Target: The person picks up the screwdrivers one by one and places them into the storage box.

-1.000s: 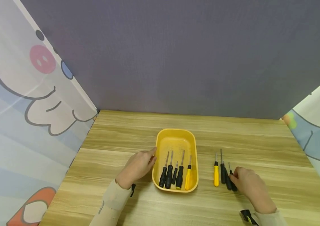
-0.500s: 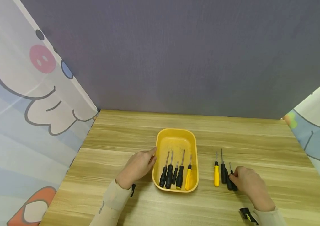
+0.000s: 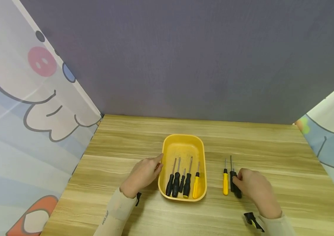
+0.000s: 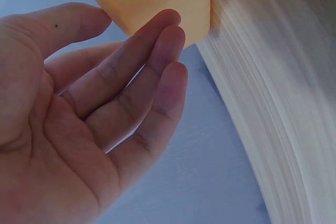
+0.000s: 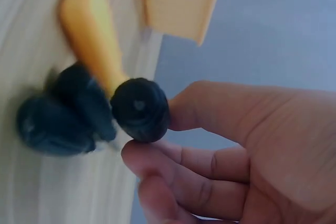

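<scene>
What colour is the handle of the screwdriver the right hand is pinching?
Black; the screwdriver handle pinched by the right hand shows best in the right wrist view.

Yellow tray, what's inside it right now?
The yellow tray holds five screwdrivers side by side at its near end: four black-handled and one yellow-handled. The tray floor under them is hidden.

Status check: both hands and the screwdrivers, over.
Left hand open, touching yellow plastic tray. Right hand pinching a black-handled screwdriver, lifted from the row on the wooden table. Nothing in the way.
</scene>
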Tool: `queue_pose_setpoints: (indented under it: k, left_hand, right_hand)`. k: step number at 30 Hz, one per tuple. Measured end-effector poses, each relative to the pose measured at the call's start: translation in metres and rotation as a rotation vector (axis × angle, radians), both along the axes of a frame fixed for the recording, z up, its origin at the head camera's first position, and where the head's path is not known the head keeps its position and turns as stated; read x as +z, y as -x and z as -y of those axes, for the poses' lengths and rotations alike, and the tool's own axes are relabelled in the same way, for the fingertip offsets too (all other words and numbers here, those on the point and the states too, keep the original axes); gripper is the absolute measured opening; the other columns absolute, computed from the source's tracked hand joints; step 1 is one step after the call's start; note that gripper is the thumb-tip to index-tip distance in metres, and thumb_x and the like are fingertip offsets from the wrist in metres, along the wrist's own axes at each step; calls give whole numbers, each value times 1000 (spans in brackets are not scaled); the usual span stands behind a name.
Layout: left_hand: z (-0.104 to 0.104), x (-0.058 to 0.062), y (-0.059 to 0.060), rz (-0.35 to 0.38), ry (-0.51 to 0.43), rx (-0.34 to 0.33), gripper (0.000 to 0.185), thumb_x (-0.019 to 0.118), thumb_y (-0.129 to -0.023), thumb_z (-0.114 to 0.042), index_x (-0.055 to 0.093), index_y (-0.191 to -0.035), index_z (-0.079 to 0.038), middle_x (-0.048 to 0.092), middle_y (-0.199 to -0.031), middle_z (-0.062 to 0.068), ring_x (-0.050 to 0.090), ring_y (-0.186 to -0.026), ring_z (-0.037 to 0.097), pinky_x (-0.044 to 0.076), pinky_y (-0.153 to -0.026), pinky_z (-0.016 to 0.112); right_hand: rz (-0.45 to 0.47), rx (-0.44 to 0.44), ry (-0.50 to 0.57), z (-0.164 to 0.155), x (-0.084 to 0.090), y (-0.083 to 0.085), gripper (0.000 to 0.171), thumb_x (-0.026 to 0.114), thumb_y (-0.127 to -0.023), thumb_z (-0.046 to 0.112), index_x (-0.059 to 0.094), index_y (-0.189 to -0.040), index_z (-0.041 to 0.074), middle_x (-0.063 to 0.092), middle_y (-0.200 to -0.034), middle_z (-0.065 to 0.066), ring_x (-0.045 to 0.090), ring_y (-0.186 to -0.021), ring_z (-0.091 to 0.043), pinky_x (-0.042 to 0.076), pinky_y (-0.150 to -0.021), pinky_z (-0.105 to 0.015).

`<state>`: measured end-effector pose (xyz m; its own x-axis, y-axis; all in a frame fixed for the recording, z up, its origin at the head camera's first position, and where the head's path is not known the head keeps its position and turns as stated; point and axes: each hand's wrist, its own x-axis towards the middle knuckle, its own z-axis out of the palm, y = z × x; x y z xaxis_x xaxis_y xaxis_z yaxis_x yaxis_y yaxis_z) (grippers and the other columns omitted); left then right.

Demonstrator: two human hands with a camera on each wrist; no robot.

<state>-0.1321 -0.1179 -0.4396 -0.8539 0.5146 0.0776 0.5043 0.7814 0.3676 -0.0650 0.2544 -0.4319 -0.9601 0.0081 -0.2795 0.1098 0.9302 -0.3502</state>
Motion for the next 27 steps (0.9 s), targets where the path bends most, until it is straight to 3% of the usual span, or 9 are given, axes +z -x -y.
queue_pose_setpoints:
  k: [10,19,27]
  left_hand:
    - [0,0,0,10,5,9,45,62,-100,-18,56,-140,1,47,-62,-8,41,-48,5,39,-44,23]
    - [0,1,0,12,3,5,45,62,-100,-18,56,-140,1,46,-61,-9,41,-48,5,39,-44,23]
    - [0,2,0,15,0,0,44,62,-100,-18,56,-140,1,46,-61,-9,41,-48,5,39,-44,23]
  right_hand:
    - [-177,96,33,41,17,8,20,69,-90,22,60,-74,14,47,-54,5,43,-45,-12,35,-42,-29]
    - [-216,147,49,81,32,17,22,71,-89,23,60,-71,17,48,-56,7,43,-47,-10,37,-44,-28]
    - [-265,194,28,111,22,19,36,72,-89,22,49,-61,18,39,-51,7,34,-43,-8,26,-40,-23]
